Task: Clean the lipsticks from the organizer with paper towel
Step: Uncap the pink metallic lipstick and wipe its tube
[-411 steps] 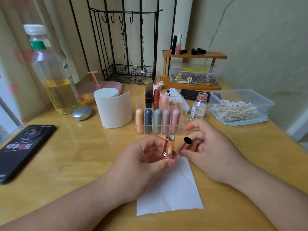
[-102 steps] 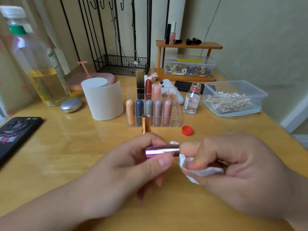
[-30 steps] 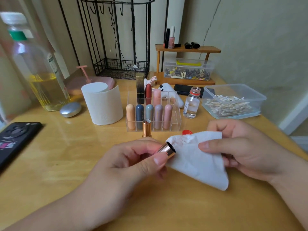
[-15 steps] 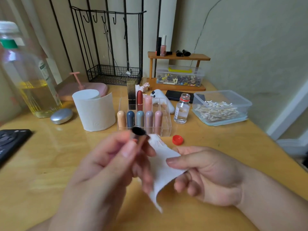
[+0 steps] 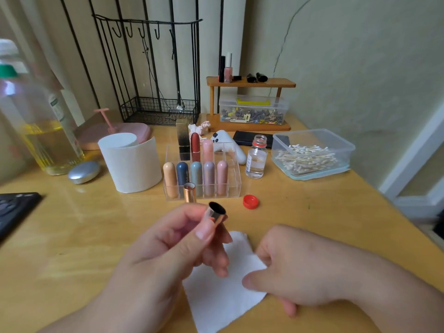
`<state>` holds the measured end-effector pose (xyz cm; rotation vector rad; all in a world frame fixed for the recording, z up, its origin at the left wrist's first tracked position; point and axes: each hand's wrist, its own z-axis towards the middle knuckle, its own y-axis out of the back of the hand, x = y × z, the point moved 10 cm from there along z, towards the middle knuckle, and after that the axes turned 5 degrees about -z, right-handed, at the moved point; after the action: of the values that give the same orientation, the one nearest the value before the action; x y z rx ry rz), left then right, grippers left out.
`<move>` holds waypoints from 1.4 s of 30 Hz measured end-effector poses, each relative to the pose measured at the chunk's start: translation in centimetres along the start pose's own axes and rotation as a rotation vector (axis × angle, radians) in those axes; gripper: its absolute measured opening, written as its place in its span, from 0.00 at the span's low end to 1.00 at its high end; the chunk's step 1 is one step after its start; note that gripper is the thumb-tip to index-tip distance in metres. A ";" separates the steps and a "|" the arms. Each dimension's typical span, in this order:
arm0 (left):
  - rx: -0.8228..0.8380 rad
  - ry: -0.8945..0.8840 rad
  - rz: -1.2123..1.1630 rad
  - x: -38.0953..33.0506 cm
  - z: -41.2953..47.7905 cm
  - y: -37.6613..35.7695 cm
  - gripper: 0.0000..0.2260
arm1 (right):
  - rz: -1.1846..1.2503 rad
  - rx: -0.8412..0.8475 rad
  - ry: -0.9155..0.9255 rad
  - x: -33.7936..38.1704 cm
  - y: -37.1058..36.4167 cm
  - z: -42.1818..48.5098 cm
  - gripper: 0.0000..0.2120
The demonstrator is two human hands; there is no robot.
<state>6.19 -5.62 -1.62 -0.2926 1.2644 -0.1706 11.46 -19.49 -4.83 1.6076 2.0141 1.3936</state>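
My left hand (image 5: 173,251) pinches a rose-gold lipstick tube piece (image 5: 215,213) between thumb and fingers, its dark open end pointing up and away. A white paper towel (image 5: 216,299) lies flat on the table under both hands. My right hand (image 5: 295,267) is low over its right edge, fingers curled, thumb and fingertips on the sheet. The matching rose-gold lipstick part (image 5: 189,192) stands upright in front of the clear organizer (image 5: 234,188), which holds several capped lipsticks in pastel, red and gold.
A paper towel roll (image 5: 131,162) stands left of the organizer. A red bottle cap (image 5: 250,202) and an open small glass bottle (image 5: 256,156) are to its right, then a tub of cotton swabs (image 5: 312,153). An oil bottle (image 5: 36,116) and a phone (image 5: 14,210) are at left.
My right hand has lowered the paper towel from mid-air onto the table. My left hand still holds the tube piece, now apart from the towel.
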 end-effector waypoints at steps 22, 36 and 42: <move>0.208 0.404 -0.309 5.3 0.6 -2.4 0.12 | 0.035 -0.779 -0.165 -11.8 25.1 6.1 0.04; 0.239 0.472 -0.305 5.6 0.7 -2.5 0.16 | -0.051 -0.274 -0.235 -11.0 21.6 13.7 0.09; 0.204 0.466 -0.288 5.5 0.7 -2.4 0.07 | 0.112 -0.446 -0.176 -11.9 23.4 12.3 0.03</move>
<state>8.60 -9.43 -5.68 -0.2661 1.6459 -0.6396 39.25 -24.01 2.12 1.5878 1.4081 1.5412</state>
